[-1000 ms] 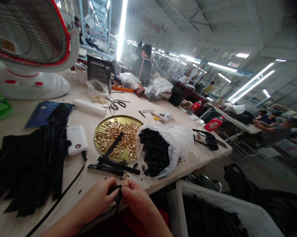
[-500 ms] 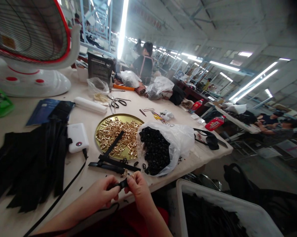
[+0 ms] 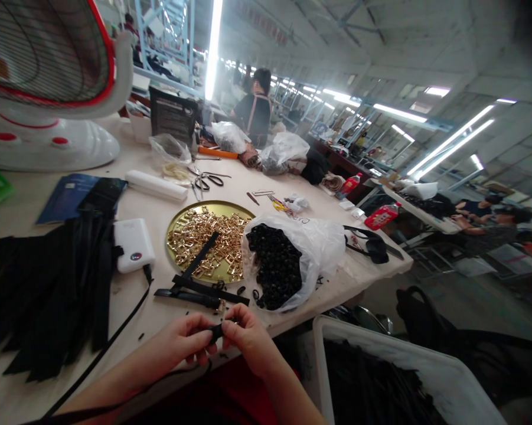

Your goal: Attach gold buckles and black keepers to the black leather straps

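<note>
My left hand (image 3: 186,341) and my right hand (image 3: 247,337) meet at the near table edge. Both pinch a narrow black strap (image 3: 215,332) between their fingertips; its tail hangs down toward my lap. Just beyond the hands lie loose black straps (image 3: 201,292), one tipped with a gold buckle. A round gold tray (image 3: 241,210) holds several gold buckles (image 3: 204,236). To its right an open clear plastic bag (image 3: 323,248) is full of small black loops (image 3: 277,268).
A pile of black straps (image 3: 48,289) covers the left of the table beside a white power bank (image 3: 133,245) with a black cable. A white and red fan (image 3: 48,82) stands at the far left. Scissors (image 3: 208,177) lie further back. A white bin (image 3: 425,378) of straps sits at lower right. Other people work behind.
Both hands rose slightly toward the table edge and drew the strap taut and level between them. The view shifted a little to the right.
</note>
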A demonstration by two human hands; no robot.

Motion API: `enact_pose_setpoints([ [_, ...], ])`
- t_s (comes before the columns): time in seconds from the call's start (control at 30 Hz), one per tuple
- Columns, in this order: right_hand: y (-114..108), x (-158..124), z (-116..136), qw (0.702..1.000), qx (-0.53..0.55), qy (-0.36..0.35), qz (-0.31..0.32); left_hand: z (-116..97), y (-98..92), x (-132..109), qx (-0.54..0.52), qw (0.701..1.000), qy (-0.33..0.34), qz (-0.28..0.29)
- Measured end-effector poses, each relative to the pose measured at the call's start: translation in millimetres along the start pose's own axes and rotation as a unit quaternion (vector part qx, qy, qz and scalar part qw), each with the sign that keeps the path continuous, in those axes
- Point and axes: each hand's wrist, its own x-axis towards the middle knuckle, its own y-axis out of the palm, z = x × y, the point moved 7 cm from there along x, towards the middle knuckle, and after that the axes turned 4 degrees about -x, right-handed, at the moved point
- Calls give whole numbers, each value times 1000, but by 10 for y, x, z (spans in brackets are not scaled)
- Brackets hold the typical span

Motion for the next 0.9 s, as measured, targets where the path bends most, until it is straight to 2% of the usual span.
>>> enact_pose_setpoints([
  [0.1, 0, 19, -30, 1000, 20, 0, -6, -29, -6, -4, 14, 1000, 11, -13],
  [0.23, -26, -15, 97, 990, -109, -55, -65, 18, -15, -1, 13, 1000, -13, -21],
  [0.33, -27, -49, 192, 978, -169, -85, -94, 34, -7, -16, -37, 999, -30, -21],
  [0.53, -23, -22, 102, 988, -114, -61, -86, 65, 53, -81, -180, 979, -91, -1],
  [0.67, -56, -29, 118, 974, -164, -98, -121, 99, 49, -79, -201, 976, -89, 4],
  [0.77, -64, -14, 75, 978, -156, -80, -117, 149, 28, -36, -165, 983, -78, 2],
  [0.9, -62, -4, -7, 990, -90, -45, -99, 139, 6, 50, -47, 998, -32, -1],
])
